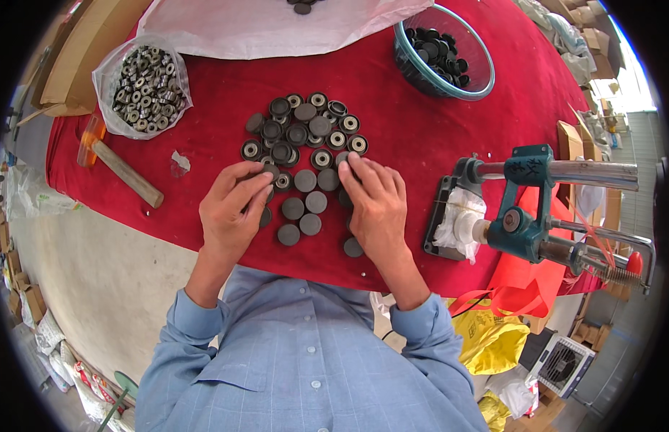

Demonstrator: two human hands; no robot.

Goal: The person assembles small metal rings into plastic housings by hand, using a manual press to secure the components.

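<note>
My left hand (230,209) is closed, thumb and fingers pinching a black round cap (271,171) at the near left edge of a cluster. My right hand (379,205) has its fingertips closed at the edge of another black round cap (341,159) on the cluster's right. Between and beyond the hands, several black cups hold metal ring bearings (321,158), and some have plain black caps (320,126) over them. Nearer to me, several plain black discs (310,225) lie loose on the red cloth (226,86). My right palm and fingers partly hide a few discs.
A plastic bag of metal bearings (143,93) and a hammer (125,171) are at left. A clear bowl of black caps (467,90) stands at far right, beside a white sheet (277,32). A green hand press (521,216) stands on the right.
</note>
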